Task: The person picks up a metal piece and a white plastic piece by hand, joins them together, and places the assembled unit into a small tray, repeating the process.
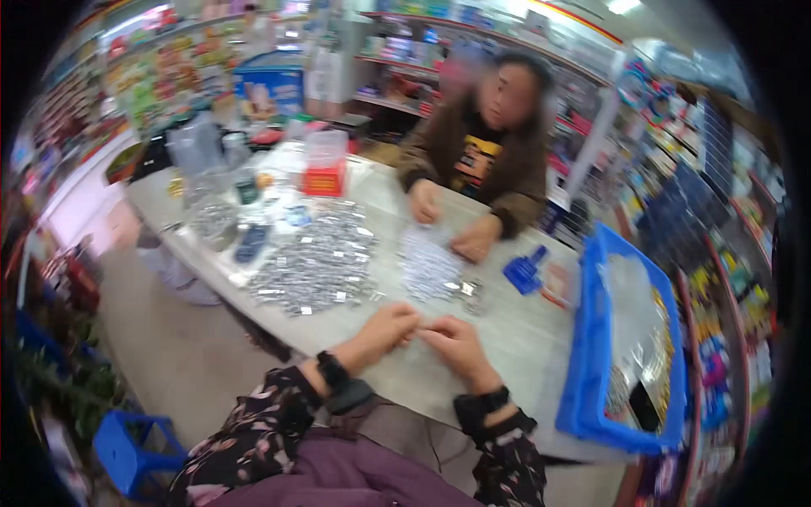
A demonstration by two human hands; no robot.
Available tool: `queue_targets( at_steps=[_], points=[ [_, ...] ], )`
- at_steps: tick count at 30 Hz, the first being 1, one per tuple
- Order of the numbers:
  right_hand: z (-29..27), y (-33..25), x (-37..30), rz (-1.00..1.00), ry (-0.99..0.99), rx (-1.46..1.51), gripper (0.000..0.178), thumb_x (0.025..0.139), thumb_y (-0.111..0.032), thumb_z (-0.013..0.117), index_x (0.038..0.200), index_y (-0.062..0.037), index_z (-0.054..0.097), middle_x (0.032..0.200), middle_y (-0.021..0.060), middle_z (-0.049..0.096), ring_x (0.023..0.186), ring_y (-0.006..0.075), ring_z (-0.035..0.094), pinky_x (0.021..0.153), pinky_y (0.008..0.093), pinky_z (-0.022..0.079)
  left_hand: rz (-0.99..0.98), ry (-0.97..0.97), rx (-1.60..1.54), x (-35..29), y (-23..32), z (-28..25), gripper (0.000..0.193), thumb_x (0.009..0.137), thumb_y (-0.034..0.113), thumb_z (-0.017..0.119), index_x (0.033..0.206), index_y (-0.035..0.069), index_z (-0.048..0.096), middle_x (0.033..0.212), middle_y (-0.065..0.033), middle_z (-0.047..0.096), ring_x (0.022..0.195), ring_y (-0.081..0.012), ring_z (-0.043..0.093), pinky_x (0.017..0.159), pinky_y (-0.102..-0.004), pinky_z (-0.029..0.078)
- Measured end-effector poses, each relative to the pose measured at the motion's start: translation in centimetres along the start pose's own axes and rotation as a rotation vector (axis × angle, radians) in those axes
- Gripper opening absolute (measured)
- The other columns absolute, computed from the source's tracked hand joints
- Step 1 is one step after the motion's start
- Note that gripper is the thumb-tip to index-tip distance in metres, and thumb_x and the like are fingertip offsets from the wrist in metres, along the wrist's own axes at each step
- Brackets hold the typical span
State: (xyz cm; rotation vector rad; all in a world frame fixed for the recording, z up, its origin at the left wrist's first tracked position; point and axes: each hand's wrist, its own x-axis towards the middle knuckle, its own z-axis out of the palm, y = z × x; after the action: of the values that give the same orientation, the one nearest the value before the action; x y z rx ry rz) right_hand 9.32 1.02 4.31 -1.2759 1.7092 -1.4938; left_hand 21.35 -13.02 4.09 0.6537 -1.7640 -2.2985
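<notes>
While my 2 hands come together over the near side of the desk [524,363], my left hand [387,331] and right hand [460,345] almost touch at the fingertips, thumb and fingers of each pinching what looks like 1 small piece [421,327]. It is too tiny and blurred for me to tell which way it points or how its long axis lies.

Taking my fingertips as the clock's centre, 1 white heap [428,264] sits at 12 o'clock, its long axis running roughly 12 to 6. At 10 o'clock spreads 1 broader silver heap [317,264], its length slanting from 7 towards 1. Neither heap's pieces can be counted.

Across from me, between 12 and 1, 1 co-worker [515,165] has 2 hands at the white heap's far edge. At 2 o'clock lies 1 blue dustpan [521,275], handle pointing to 1. At 3 o'clock stands 1 blue crate [583,355], with bagged things inside. At 11 o'clock is 1 red box [323,182].

The desk is pale and smooth. Around it, crowded shelves [405,69] line the room, and 1 blue stool [127,439] stands on the grey-beige floor [182,359] at 8 o'clock.
</notes>
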Motion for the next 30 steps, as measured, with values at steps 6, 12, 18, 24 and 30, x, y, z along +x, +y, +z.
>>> queue_targets(
  at_steps=[6, 12, 18, 24, 30],
  points=[
    [0.7, 0.0, 0.5, 0.096, 0.066, 0.211, 0.015, 0.082, -0.01, 0.065, 0.092, 0.0002, 0.063, 0.083, 0.002, 0.064, 0.076, 0.0066, 0.058, 0.067, 0.0197, 0.046, -0.022, -0.03, -0.236, 0.2, -0.4, -0.5, 0.016, 0.09, 0.019, 0.054, 0.095, 0.004, 0.051, 0.077, -0.003, 0.056, 0.064, -0.0101, 0.054, 0.057, -0.0207, 0.047],
    [0.7, 0.1, 0.3, 0.059, 0.096, 0.27, 0.014, 0.082, -0.01, 0.065, 0.09, 0.0007, 0.062, 0.083, 0.0024, 0.065, 0.075, 0.0063, 0.059, 0.066, 0.0189, 0.047, -0.026, -0.06, -0.295, 0.3, -0.6, -0.2, 0.013, 0.09, 0.016, 0.054, 0.094, 0.004, 0.051, 0.08, -0.0051, 0.058, 0.068, -0.0123, 0.058, 0.062, -0.0226, 0.05],
    [1.2, 0.0, 0.1, 0.04, 0.088, 0.202, 0.013, 0.082, -0.01, 0.065, 0.09, -0.0001, 0.062, 0.082, 0.0016, 0.065, 0.073, 0.0057, 0.059, 0.065, 0.0195, 0.047, -0.02, -0.047, -0.318, 0.1, -0.7, -0.3, 0.01, 0.09, 0.014, 0.054, 0.092, 0.004, 0.053, 0.079, -0.0052, 0.06, 0.067, -0.0117, 0.06, 0.06, -0.0229, 0.052],
    [1.2, 0.5, 0.0, 0.041, 0.077, 0.048, 0.012, 0.082, -0.01, 0.065, 0.089, -0.0008, 0.062, 0.081, 0.0018, 0.065, 0.072, 0.0059, 0.06, 0.064, 0.0194, 0.048, 0.114, 0.014, -0.089, 0.0, -1.9, 0.6, 0.012, 0.09, 0.014, 0.054, 0.092, 0.003, 0.051, 0.078, -0.0068, 0.06, 0.066, -0.0125, 0.06, 0.059, -0.0226, 0.051],
    [1.1, 0.7, 0.4, -0.009, 0.077, 0.19, 0.01, 0.081, -0.008, 0.065, 0.087, -0.0009, 0.063, 0.082, 0.0034, 0.065, 0.074, 0.0079, 0.061, 0.066, 0.0199, 0.049, 0.083, 0.02, -0.181, 0.1, -0.8, 0.1, 0.013, 0.09, 0.016, 0.054, 0.09, 0.003, 0.05, 0.077, -0.0068, 0.06, 0.065, -0.0127, 0.06, 0.057, -0.0218, 0.05]
  ],
)
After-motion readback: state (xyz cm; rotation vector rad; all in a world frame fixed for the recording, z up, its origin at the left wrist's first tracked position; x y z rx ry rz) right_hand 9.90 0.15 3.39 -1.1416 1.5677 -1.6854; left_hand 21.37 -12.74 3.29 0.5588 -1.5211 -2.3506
